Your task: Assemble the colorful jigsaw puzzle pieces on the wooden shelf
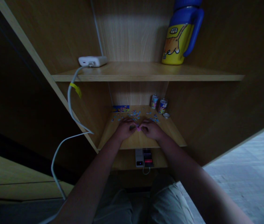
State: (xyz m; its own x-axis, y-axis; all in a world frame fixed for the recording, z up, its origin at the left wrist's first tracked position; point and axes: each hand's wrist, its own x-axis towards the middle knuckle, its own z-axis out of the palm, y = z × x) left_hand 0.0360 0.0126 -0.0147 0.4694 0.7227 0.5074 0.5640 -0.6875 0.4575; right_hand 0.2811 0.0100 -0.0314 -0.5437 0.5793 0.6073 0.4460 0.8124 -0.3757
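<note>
Lying between both hands [138,128]: pink piece [137,128]

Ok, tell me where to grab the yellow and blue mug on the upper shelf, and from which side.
Take the mug by its blue handle, coming in from the right. It stands upright on the upper shelf with the loop sticking out to the right, clear of the wall, so a hand could probably hook through it there.

Lower shelf [169,137]: boxed in by wooden side walls and the upper shelf [145,74] overhead; open only at the front. Two small cans [158,104] and a loose lid [166,115] blocked the back right; scattered puzzle pieces [134,115] covered the middle; front edge bare.
</note>
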